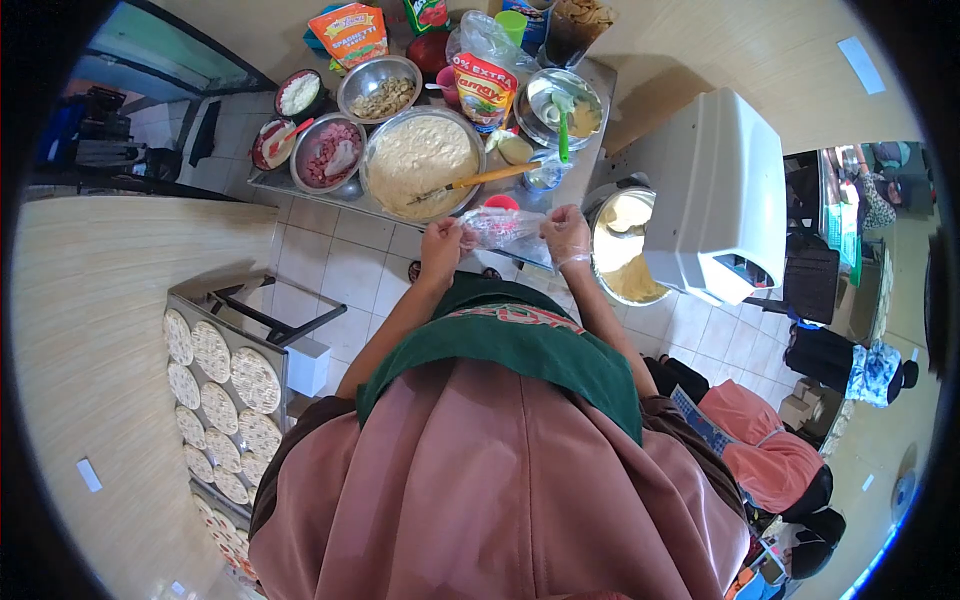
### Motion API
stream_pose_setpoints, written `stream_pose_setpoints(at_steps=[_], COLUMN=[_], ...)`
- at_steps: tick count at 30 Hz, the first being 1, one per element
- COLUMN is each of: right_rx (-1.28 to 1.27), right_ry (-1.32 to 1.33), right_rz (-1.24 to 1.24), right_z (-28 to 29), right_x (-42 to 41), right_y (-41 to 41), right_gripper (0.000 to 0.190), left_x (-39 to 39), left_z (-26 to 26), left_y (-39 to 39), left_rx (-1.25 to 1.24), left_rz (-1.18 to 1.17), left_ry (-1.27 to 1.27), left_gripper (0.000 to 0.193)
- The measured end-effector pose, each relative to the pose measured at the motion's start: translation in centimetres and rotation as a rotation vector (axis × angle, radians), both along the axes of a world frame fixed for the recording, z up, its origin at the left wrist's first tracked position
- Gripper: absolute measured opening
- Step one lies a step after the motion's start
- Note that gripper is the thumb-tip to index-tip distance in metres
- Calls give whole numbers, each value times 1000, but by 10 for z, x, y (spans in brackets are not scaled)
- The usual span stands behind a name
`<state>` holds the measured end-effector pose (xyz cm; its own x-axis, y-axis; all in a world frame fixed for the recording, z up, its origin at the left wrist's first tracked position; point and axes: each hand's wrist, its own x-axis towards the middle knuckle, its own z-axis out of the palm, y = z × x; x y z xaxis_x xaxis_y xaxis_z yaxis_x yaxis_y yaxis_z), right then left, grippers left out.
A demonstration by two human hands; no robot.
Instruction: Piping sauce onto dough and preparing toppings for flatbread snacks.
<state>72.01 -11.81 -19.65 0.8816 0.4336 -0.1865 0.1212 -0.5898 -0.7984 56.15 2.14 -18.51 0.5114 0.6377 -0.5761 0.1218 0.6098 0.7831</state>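
Between my two hands is a thin clear plastic piece (pixel 501 226), perhaps a disposable glove, stretched in front of the table's near edge. My left hand (pixel 442 251) pinches one end of it and my right hand (pixel 568 232) the other. Clear plastic also wraps my right wrist. Just beyond stands a big metal bowl (pixel 363 169) of pale dough or batter (pixel 424 146). A wooden-handled tool (pixel 495 175), its dark end over the batter, reaches from the bowl's rim to the right. A red round item (pixel 501 202) shows behind the plastic.
Metal bowls hold pink diced meat (pixel 330 154) and brownish pieces (pixel 384 97). Mayonnaise (pixel 484 94) and spaghetti sauce pouches (pixel 351 36) stand behind. A green spatula (pixel 562 127) rests in another bowl. Right of me are a mixer bowl (pixel 600 247) and white machine (pixel 720 195). Pizza crusts (pixel 217 409) lie left.
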Motion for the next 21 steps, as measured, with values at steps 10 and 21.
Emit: stream_pose_setpoints(at_steps=[10,21], right_rx=[315,-178], right_ry=[224,-491], right_rz=[205,741], right_z=[5,-26], right_x=[-17,22], right_y=[20,19], right_gripper=[11,42], left_x=[8,5], left_z=[-2,-23], left_y=[-6,-4], left_rx=[689,1105], left_rz=[-203,-509], left_ry=[-149,294], left_gripper=[16,37])
